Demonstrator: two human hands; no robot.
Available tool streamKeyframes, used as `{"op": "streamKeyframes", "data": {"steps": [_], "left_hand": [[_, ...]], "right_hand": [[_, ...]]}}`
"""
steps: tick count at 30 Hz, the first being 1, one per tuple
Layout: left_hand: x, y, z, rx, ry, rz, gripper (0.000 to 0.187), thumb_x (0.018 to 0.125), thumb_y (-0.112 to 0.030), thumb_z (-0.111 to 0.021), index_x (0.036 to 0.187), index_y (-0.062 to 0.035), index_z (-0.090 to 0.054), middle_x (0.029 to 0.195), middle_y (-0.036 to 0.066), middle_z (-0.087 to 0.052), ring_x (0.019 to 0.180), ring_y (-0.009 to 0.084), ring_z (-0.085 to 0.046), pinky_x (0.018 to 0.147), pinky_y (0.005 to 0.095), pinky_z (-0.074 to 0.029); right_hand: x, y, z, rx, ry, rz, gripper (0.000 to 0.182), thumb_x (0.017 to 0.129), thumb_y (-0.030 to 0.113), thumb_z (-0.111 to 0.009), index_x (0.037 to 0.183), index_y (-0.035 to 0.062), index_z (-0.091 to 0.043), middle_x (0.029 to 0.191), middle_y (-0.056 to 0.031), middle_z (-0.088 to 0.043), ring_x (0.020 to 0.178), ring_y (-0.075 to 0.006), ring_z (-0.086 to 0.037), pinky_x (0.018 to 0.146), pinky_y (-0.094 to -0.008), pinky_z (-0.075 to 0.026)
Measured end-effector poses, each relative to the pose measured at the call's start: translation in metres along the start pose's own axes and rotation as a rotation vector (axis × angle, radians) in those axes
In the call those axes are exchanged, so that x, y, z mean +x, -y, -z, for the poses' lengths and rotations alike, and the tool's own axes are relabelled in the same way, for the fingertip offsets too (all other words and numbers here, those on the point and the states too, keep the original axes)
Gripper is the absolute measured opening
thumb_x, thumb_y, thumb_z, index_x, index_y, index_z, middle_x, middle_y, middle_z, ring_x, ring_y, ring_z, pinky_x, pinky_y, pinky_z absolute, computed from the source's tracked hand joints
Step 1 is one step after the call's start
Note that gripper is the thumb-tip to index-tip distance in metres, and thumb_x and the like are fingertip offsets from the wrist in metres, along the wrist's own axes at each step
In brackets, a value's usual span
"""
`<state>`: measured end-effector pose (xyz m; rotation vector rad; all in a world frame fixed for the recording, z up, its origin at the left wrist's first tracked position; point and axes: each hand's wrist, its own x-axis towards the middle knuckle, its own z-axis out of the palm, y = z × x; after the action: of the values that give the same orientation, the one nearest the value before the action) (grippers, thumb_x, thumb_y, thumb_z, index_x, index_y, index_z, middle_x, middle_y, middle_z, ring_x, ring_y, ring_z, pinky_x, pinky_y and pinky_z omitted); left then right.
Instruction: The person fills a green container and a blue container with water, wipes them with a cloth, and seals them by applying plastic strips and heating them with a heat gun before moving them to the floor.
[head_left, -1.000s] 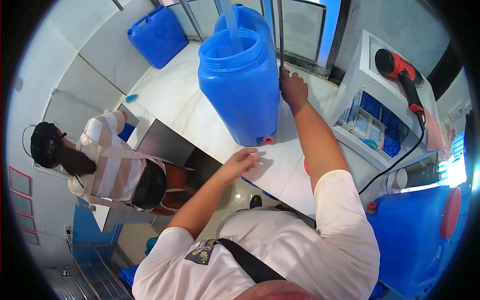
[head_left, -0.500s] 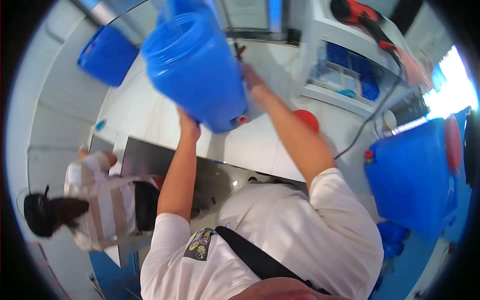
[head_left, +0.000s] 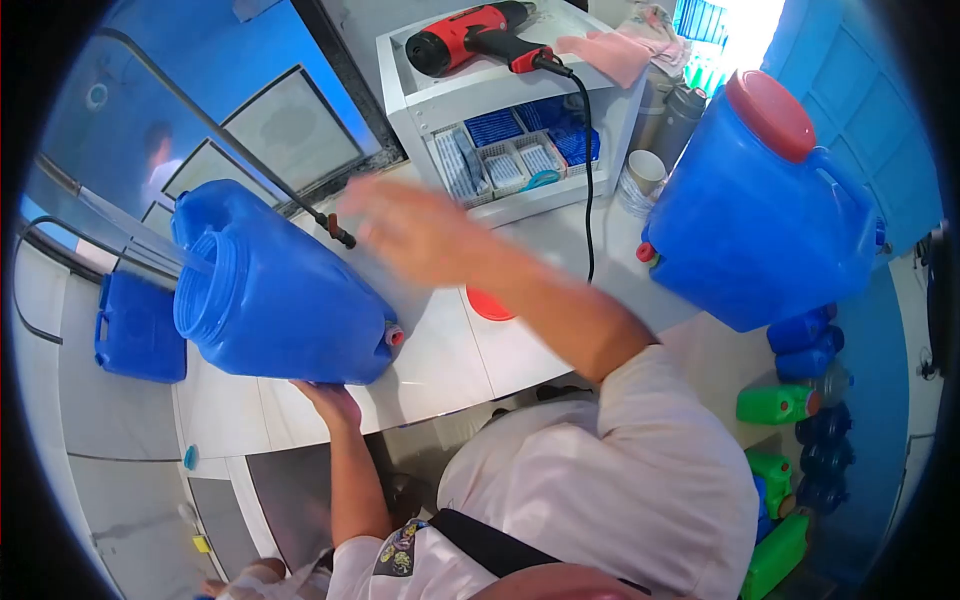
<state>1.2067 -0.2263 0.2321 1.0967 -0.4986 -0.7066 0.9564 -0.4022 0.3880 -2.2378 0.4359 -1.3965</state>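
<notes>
A large blue water container [head_left: 290, 280] with a wide uncapped mouth and a small red-tipped spigot stands tilted on the white counter. A clear stream of water [head_left: 140, 245] runs from a metal pipe [head_left: 60, 178] into its mouth. My left hand [head_left: 330, 405] presses against the container's near side, low down, its fingers partly hidden beneath it. My right hand [head_left: 410, 230] is off the container, blurred by motion, with fingers stretched out and nothing seen in them. Close to it is a thin dark pipe with a tap valve [head_left: 335, 228].
A red lid [head_left: 490, 303] lies on the counter [head_left: 430, 350]. A white shelf [head_left: 490, 90] holds a red heat gun [head_left: 470, 40] and baskets of packets. At right stands another blue container [head_left: 750, 220] with a red lid. A smaller blue jug [head_left: 140, 328] is at left.
My right hand has let go of the container and moved away from it. My view has swung right, and the container appears lower and further left. My left hand stays on it.
</notes>
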Motion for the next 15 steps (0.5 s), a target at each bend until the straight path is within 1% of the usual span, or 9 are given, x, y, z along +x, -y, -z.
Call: {"op": "streamKeyframes", "data": {"steps": [1, 3, 4, 5, 7, 8, 10, 13, 15], "left_hand": [[-0.007, 0.007, 0.002, 0.007, -0.063, 0.022, 0.073, 0.1, -0.066, -0.029, 0.153, -0.0156, -0.026, 0.154, 0.007, -0.034, 0.143, 0.0268, -0.029, 0.117, 0.0436, -0.023], [-0.02, 0.016, 0.012, 0.01, -0.146, 0.056, 0.074, 0.1, -0.066, -0.026, 0.154, -0.0149, -0.024, 0.155, 0.007, -0.032, 0.145, 0.0265, -0.026, 0.118, 0.0433, -0.02], [-0.02, 0.016, 0.02, 0.009, -0.059, 0.046, 0.076, 0.1, -0.066, -0.023, 0.155, -0.0143, -0.022, 0.157, 0.009, -0.03, 0.146, 0.0265, -0.024, 0.119, 0.0434, -0.017], [-0.019, 0.014, 0.027, 0.01, 0.026, 0.035, 0.078, 0.1, -0.067, -0.021, 0.157, -0.0136, -0.019, 0.159, 0.01, -0.027, 0.147, 0.0266, -0.022, 0.119, 0.0436, -0.015], [-0.01, -0.011, 0.02, 0.07, 0.042, -0.164, 0.081, 0.1, -0.068, -0.017, 0.157, -0.0115, -0.015, 0.161, 0.012, -0.022, 0.147, 0.0279, -0.021, 0.12, 0.0457, -0.013], [0.001, -0.027, 0.02, 0.108, 0.041, -0.264, 0.085, 0.098, -0.07, -0.019, 0.157, -0.0101, -0.014, 0.161, 0.014, -0.02, 0.148, 0.0288, -0.02, 0.12, 0.0468, -0.012], [0.012, -0.082, -0.005, 0.181, 0.049, -0.488, 0.094, 0.093, -0.077, -0.025, 0.157, -0.0086, -0.014, 0.161, 0.015, -0.022, 0.148, 0.0304, -0.02, 0.12, 0.047, -0.013], [0.03, -0.144, -0.034, 0.196, 0.077, -0.589, 0.099, 0.09, -0.08, -0.025, 0.154, -0.0052, -0.022, 0.156, 0.018, -0.031, 0.143, 0.0326, -0.032, 0.117, 0.0478, -0.025], [0.053, -0.164, -0.038, 0.195, 0.09, -0.545, 0.099, 0.09, -0.081, -0.024, 0.152, -0.0035, -0.029, 0.152, 0.019, -0.036, 0.139, 0.0322, -0.038, 0.115, 0.0476, -0.031]], "right_hand": [[0.011, 0.005, 0.044, 0.016, -0.035, -0.057, 0.029, 0.093, 0.014, -0.054, 0.121, 0.0071, -0.062, 0.121, -0.0158, -0.063, 0.117, -0.0338, -0.058, 0.099, -0.0421, -0.046], [0.03, -0.006, 0.13, -0.389, -0.264, -0.059, 0.032, 0.092, 0.012, -0.051, 0.12, 0.0123, -0.065, 0.112, -0.0151, -0.066, 0.104, -0.0323, -0.064, 0.088, -0.0421, -0.05], [0.039, 0.009, 0.162, -0.443, -0.284, -0.419, 0.033, 0.092, 0.015, -0.051, 0.122, 0.0129, -0.065, 0.116, -0.0142, -0.066, 0.104, -0.0324, -0.064, 0.088, -0.0432, -0.051], [0.05, 0.011, 0.198, -0.808, -0.123, -0.607, 0.035, 0.09, 0.018, -0.053, 0.122, 0.0131, -0.065, 0.12, -0.0152, -0.066, 0.106, -0.0334, -0.065, 0.089, -0.0438, -0.051], [0.051, -0.035, 0.238, -1.092, -0.026, -0.425, 0.035, 0.095, 0.024, -0.055, 0.114, -0.0029, -0.067, 0.112, -0.0245, -0.067, 0.106, -0.0393, -0.065, 0.092, -0.0444, -0.051], [0.052, -0.054, 0.249, -1.089, -0.018, -0.418, 0.035, 0.095, 0.024, -0.055, 0.114, -0.0029, -0.067, 0.112, -0.0245, -0.067, 0.106, -0.0393, -0.065, 0.092, -0.0444, -0.051], [0.054, -0.076, 0.262, -1.09, 0.218, -0.784, 0.036, 0.088, 0.018, -0.054, 0.122, 0.0138, -0.065, 0.116, -0.0187, -0.068, 0.105, -0.0352, -0.066, 0.088, -0.0454, -0.052], [0.048, -0.069, 0.27, -1.155, 0.142, -0.665, 0.035, 0.093, 0.031, -0.055, 0.122, 0.0149, -0.065, 0.1, -0.0154, -0.071, 0.092, -0.0303, -0.069, 0.087, -0.0403, -0.05], [0.042, -0.108, 0.287, -1.299, 0.047, -0.443, 0.035, 0.093, 0.032, -0.055, 0.12, 0.0125, -0.066, 0.105, -0.0165, -0.07, 0.102, -0.031, -0.067, 0.089, -0.0411, -0.049]]}}
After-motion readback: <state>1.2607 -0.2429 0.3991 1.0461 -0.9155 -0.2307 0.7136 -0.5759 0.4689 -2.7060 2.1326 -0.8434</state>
